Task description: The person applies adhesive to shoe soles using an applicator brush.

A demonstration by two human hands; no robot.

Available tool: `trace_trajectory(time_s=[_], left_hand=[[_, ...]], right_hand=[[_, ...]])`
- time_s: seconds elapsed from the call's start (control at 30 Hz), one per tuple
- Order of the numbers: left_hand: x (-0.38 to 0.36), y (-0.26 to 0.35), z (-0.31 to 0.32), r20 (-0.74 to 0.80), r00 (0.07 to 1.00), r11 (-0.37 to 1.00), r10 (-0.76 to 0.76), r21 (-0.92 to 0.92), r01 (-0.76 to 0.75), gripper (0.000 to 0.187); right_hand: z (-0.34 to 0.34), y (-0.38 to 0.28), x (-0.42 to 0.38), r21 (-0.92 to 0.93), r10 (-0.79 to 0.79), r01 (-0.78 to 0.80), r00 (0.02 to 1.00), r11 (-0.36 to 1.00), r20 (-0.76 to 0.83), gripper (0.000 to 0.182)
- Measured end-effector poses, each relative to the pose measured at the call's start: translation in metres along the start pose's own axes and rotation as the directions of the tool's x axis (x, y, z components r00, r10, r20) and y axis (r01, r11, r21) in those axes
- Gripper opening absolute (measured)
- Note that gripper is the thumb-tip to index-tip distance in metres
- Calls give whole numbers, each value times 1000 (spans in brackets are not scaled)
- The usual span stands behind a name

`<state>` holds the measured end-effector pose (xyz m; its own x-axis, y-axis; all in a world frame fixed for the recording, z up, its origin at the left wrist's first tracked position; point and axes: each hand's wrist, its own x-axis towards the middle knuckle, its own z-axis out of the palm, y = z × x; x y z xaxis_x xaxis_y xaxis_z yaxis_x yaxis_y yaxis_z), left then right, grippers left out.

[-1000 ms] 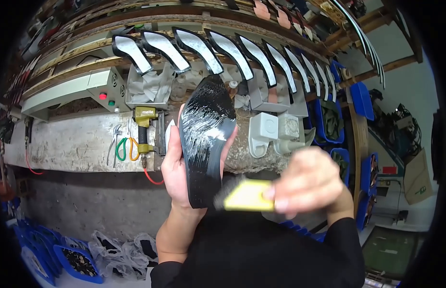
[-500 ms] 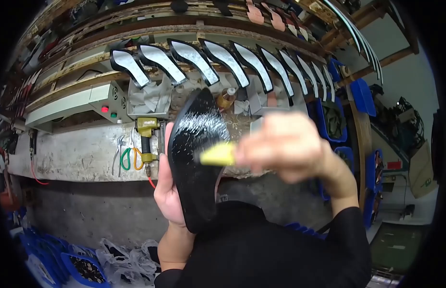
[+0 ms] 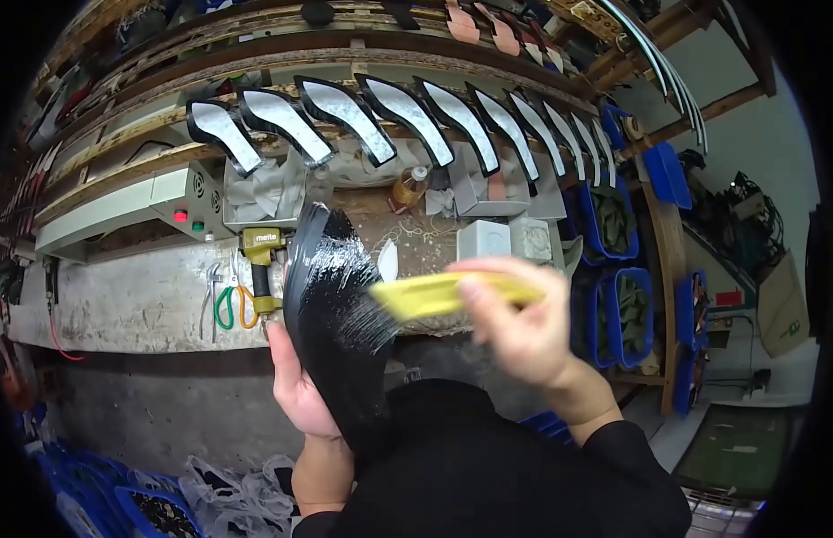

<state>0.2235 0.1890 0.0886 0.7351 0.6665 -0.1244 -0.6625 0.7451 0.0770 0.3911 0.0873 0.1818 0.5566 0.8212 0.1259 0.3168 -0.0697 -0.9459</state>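
Note:
My left hand [image 3: 300,394] holds a black sole-shaped piece [image 3: 331,332] from its left side, thumb on the edge and the other fingers hidden behind it. A wet, shiny coating covers the piece's upper and middle part. In my right hand [image 3: 517,318] is a yellow-handled brush [image 3: 434,294], gripped between thumb and fingers. Its bristles touch the wet surface near the right edge. Behind, a row of black-edged pieces with whitish faces [image 3: 348,121] leans along the wooden rack [image 3: 345,54].
On the bench [image 3: 130,300] lie a yellow-green nail gun [image 3: 260,269], scissors [image 3: 225,307] and pliers [image 3: 208,300]. Farther back stand a bottle [image 3: 407,190] and a white box [image 3: 483,242]. Blue bins [image 3: 628,314] sit at the right, and plastic bags [image 3: 237,493] at the lower left.
The black piece has tilted, its top shifting left and down. The brush has turned flatter, and my right hand has moved slightly down. The whole view has shifted slightly.

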Motion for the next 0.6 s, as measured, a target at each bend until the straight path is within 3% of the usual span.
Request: trace_trajectory(time_s=[0.07, 0.13, 0.17, 0.27, 0.33, 0.37, 0.47, 0.53, 0.57, 0.6], left_hand=[[3, 3, -5, 73, 996, 997, 55, -61, -50, 66], [-2, 6, -12, 115, 989, 990, 96, -111, -84, 68], [-4, 6, -13, 107, 990, 991, 93, -110, -81, 68], [-5, 0, -13, -5, 997, 996, 74, -52, -75, 69], [-7, 0, -18, -53, 996, 997, 70, -39, -72, 69], [-7, 3, -25, -91, 993, 996, 69, -50, -74, 70], [-14, 10, -46, -226, 970, 990, 94, -81, -114, 71], [-14, 14, -48, -222, 969, 992, 103, -43, -116, 71], [-8, 15, -47, -193, 974, 992, 119, -13, -124, 71], [-1, 16, -46, -158, 978, 991, 135, 19, -133, 72]], right_hand=[[-23, 0, 16, 24, 82, -81, 996, 996, -40, 18], [-29, -7, 24, 3, -295, 296, 953, 955, 70, 15], [-22, -6, 44, 42, -520, 521, 838, 853, 167, 14], [15, -6, 79, 40, -716, 764, 585, 645, 381, 14], [17, 15, 100, 17, -669, 794, 500, 608, 550, 13], [17, 32, 103, 73, -631, 755, 486, 652, 605, 11], [13, 43, 78, 75, -585, 744, 454, 664, 672, 9], [8, 33, 69, 66, -527, 728, 427, 682, 735, 13], [3, 31, 67, 68, -522, 726, 422, 684, 741, 13], [-4, 29, 65, 104, -529, 647, 508, 755, 680, 14]])
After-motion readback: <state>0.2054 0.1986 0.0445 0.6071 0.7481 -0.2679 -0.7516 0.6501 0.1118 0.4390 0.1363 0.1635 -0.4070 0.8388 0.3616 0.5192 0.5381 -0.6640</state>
